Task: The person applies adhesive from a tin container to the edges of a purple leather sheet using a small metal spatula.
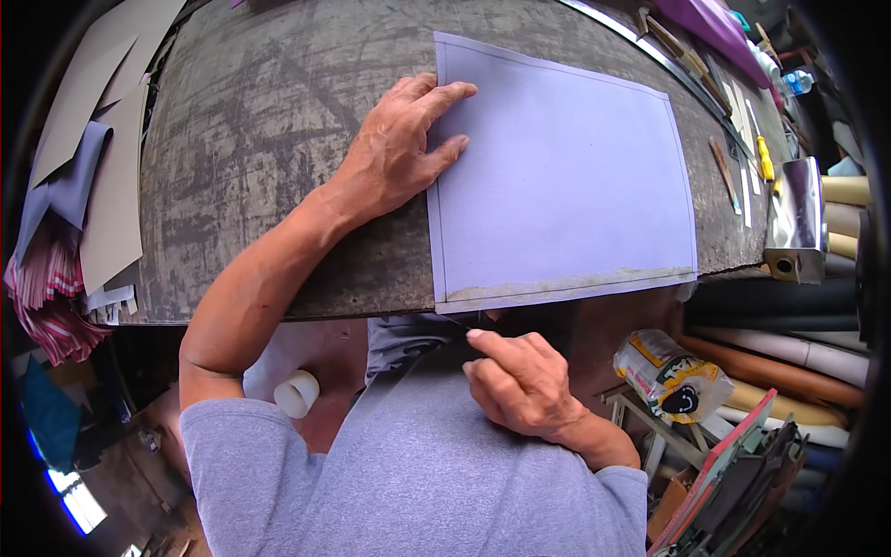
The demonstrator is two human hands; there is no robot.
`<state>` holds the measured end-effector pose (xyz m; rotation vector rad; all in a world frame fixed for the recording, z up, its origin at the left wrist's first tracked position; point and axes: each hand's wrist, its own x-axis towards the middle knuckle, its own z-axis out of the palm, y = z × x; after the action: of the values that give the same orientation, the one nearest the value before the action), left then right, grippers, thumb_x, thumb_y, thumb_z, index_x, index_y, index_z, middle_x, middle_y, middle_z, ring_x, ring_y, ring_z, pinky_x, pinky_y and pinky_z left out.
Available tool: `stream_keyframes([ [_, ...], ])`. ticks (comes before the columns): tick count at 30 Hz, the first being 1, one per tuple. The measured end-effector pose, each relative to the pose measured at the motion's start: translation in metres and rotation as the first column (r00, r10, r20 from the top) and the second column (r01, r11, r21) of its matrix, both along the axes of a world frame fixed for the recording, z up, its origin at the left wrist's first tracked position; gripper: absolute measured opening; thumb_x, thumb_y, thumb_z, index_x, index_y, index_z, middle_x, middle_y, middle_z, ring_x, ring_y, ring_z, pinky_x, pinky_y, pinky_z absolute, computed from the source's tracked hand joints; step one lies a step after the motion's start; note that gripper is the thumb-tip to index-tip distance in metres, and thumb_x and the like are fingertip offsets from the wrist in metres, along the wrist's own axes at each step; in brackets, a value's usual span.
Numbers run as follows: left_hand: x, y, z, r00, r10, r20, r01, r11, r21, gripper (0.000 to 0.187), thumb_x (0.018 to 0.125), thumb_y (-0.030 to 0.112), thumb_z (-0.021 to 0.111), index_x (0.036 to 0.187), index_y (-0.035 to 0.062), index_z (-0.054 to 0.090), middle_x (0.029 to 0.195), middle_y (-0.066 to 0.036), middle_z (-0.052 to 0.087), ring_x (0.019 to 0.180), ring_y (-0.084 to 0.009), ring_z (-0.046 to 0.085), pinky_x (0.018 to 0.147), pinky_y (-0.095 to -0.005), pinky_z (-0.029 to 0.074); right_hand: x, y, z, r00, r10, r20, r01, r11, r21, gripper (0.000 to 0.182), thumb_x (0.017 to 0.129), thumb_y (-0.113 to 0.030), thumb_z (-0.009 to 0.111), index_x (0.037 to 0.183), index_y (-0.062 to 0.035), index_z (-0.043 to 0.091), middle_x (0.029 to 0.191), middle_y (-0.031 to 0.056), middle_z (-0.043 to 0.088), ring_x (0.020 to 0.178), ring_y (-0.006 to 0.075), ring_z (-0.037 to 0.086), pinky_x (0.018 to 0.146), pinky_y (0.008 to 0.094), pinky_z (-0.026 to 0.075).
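Note:
A lilac sheet [566, 176] with dark stitched or drawn lines along its borders lies on the worn table [269, 84]. Its near border carries a greyish, rough-looking strip and reaches slightly past the table's front edge. My left hand [408, 139] rests at the sheet's left edge, thumb and fingers apart, fingertips on the lilac surface. Just below the near edge, in front of my chest, is my right hand [522, 382] with its fingers curled in a pinch. A thin thread [455, 320] seems to run from the sheet's lower left corner to those fingertips.
Grey-beige sheets [116, 176] are stacked on the left. On the right lie a metal ruler [613, 32], a yellow-handled tool [765, 158] and a shiny metal box [796, 218]. Rolls of material [789, 367] and a printed plastic bag [673, 376] are below the table.

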<state>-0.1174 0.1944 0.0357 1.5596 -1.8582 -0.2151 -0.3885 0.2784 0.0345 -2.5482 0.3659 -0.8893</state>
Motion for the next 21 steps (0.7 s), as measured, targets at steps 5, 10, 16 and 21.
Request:
stream_keyframes([
  [5, -0.002, 0.001, 0.010, 1.000, 0.000, -0.002, 0.000, 0.998, 0.057, 0.053, 0.085, 0.013, 0.073, 0.135, 0.0106, 0.057, 0.119, -0.017, 0.059, 0.105, -0.0311, 0.061, 0.092, -0.0404, 0.051, -0.017, -0.009, -0.007, 0.951, -0.309, -0.005, 0.306, 0.944, -0.121, 0.019, 0.081, 0.000, 0.069, 0.097, 0.0032, 0.058, 0.127, 0.0260, 0.061, 0.067, 0.0149, 0.061, 0.057, 0.0276, 0.046],
  [10, -0.008, 0.002, 0.013, 0.997, 0.066, -0.034, -0.061, 0.990, 0.124, 0.056, 0.082, 0.004, 0.073, 0.135, 0.0103, 0.058, 0.125, -0.014, 0.059, 0.115, -0.0302, 0.058, 0.099, -0.0386, 0.047, -0.054, -0.019, 0.007, 0.942, -0.335, -0.040, 0.333, 0.942, -0.039, 0.017, 0.081, -0.004, 0.074, 0.089, 0.0016, 0.061, 0.114, 0.0192, 0.068, 0.062, 0.0161, 0.057, 0.056, 0.0289, 0.048],
  [16, -0.008, -0.004, 0.012, 0.982, 0.153, 0.112, -0.148, 0.988, -0.052, 0.073, 0.077, 0.010, 0.078, 0.144, 0.0161, 0.048, 0.148, -0.015, 0.038, 0.136, -0.0366, 0.041, 0.112, -0.0483, 0.040, -0.141, -0.064, 0.004, 0.557, -0.830, 0.034, 0.817, 0.541, -0.199, 0.014, 0.082, -0.004, 0.072, 0.092, -0.0015, 0.062, 0.121, 0.0144, 0.066, 0.082, 0.0270, 0.068, 0.070, 0.0353, 0.055],
  [21, -0.027, -0.044, 0.035, 0.956, 0.057, 0.289, -0.051, 0.998, -0.027, 0.076, 0.080, 0.019, 0.077, 0.147, 0.0148, 0.043, 0.148, -0.016, 0.040, 0.138, -0.0371, 0.040, 0.114, -0.0494, 0.039, -0.167, -0.079, -0.005, 0.520, -0.840, -0.157, 0.708, 0.526, -0.470, 0.009, 0.081, -0.003, 0.068, 0.088, -0.0015, 0.061, 0.130, 0.0114, 0.064, 0.068, 0.0200, 0.059, 0.062, 0.0331, 0.047],
])
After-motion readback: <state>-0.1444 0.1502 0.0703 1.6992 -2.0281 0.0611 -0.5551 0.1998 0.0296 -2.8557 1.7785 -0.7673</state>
